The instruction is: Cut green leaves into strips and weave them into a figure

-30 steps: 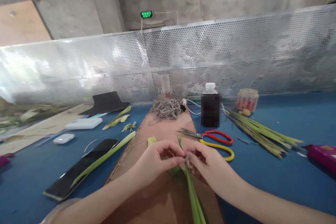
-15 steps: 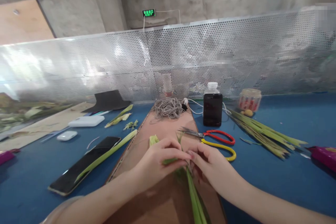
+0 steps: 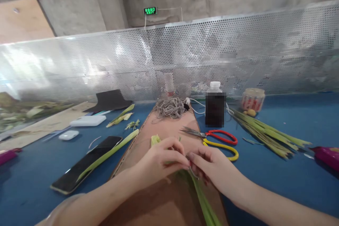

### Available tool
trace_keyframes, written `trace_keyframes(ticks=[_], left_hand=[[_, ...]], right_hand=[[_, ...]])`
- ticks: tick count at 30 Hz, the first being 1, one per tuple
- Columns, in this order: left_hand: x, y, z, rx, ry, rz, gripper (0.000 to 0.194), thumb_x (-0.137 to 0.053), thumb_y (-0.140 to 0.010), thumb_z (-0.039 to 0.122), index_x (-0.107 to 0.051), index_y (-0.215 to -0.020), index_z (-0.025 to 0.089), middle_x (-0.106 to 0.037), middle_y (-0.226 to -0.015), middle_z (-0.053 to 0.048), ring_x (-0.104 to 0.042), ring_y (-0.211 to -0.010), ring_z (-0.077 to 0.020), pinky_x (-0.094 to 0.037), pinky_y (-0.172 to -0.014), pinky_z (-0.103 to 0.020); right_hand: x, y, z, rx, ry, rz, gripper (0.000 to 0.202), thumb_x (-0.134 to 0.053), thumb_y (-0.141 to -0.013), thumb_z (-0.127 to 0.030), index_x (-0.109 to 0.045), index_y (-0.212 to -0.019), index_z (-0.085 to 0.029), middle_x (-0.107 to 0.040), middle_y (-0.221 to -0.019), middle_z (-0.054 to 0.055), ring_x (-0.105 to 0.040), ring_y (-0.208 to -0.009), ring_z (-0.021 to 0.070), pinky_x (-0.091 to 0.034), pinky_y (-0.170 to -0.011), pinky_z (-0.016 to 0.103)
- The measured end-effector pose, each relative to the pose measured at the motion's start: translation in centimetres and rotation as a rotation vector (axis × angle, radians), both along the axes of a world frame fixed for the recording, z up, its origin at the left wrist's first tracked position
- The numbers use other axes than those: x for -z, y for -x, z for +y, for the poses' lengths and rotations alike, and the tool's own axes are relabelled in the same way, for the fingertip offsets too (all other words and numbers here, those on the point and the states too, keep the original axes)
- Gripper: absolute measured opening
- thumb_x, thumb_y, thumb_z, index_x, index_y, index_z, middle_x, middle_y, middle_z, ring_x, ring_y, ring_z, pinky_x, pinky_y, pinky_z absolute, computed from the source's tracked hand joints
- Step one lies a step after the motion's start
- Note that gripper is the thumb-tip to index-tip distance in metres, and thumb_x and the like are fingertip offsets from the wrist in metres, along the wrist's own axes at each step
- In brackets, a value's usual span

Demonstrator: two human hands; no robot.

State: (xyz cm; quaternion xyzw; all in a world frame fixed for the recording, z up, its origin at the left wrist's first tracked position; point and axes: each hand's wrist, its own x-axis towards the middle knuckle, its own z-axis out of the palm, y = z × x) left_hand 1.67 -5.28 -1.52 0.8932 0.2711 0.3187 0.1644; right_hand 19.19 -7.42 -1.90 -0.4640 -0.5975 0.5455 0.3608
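My left hand (image 3: 165, 157) is closed in a pinch on the upper end of a bundle of long green leaf strips (image 3: 203, 197), which trails down toward me. Close beside it, my right hand (image 3: 213, 166) pinches what looks like a thin grey string (image 3: 194, 174) against the bundle, its fingertips almost touching the left ones. Fingers partly hide the strips where the hands meet. Another pale green leaf end (image 3: 155, 139) sticks out behind my left hand. Both hands are over a brown board (image 3: 156, 201).
Scissors (image 3: 206, 135) with red and yellow handles lie just beyond my right hand. Tangled grey cord (image 3: 171, 107) sits at the board's far end. A black phone (image 3: 87, 164) with a leaf strip across it is at left; a leaf bundle (image 3: 267, 132) and bottle (image 3: 215, 104) are at right.
The lower part of the leaf bundle has swung slightly right. Its tips above my fingers have dropped mostly out of sight, and a curved bit of string now shows under my right fingertips.
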Motion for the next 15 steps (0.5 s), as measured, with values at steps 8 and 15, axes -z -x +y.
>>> trace_keyframes(ticks=[8,15], left_hand=[[0.2,-0.9,0.3,-0.155,0.484,-0.303,0.011,-0.054,-0.076,0.028,-0.055,-0.075,0.016,-0.058,-0.075,-0.001,-0.053,-0.071,-0.0135,-0.042,-0.066,-0.025],[0.0,-1.5,-0.1,-0.276,0.630,-0.389,0.012,-0.060,-0.070,0.026,-0.054,-0.070,0.016,-0.060,-0.068,0.001,-0.054,-0.065,-0.0124,-0.042,-0.061,-0.024]], right_hand=[[0.2,-0.3,0.1,-0.021,-0.351,-0.234,0.023,-0.043,-0.083,-0.028,-0.046,-0.063,-0.018,-0.046,-0.054,-0.003,-0.043,-0.047,0.0093,-0.036,-0.046,0.022],[0.4,-0.8,0.2,-0.079,-0.950,-0.646,0.017,-0.039,-0.085,-0.015,-0.055,-0.078,-0.016,-0.058,-0.075,0.005,-0.052,-0.068,0.0160,-0.041,-0.059,0.027]])
